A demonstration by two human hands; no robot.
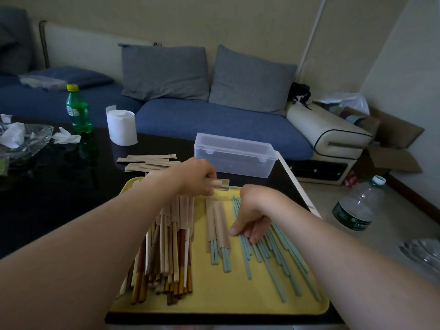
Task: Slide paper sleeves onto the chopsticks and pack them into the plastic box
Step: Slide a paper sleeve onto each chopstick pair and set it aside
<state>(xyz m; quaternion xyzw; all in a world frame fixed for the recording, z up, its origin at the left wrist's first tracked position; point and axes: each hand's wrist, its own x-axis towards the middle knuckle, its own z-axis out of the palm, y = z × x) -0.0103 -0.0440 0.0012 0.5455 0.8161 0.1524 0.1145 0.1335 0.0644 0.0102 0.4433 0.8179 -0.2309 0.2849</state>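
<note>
A brown paper sleeve [220, 183], with a pale teal chopstick [232, 187] poking from its mouth, sat gripped in the left hand [197, 179]. The right hand [254, 210] curled its fingers onto loose teal chopsticks [273, 260] on the flat yellow tray [214, 298]. Just beyond the left hand stood the clear plastic box [234, 154], lid closed, on the dark worktop [59, 186].

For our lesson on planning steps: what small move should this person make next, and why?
Probably lift one of the loose teal chopsticks with the right hand and feed it into the paper sleeve the left hand grips; only one tip seems to show there.
</note>
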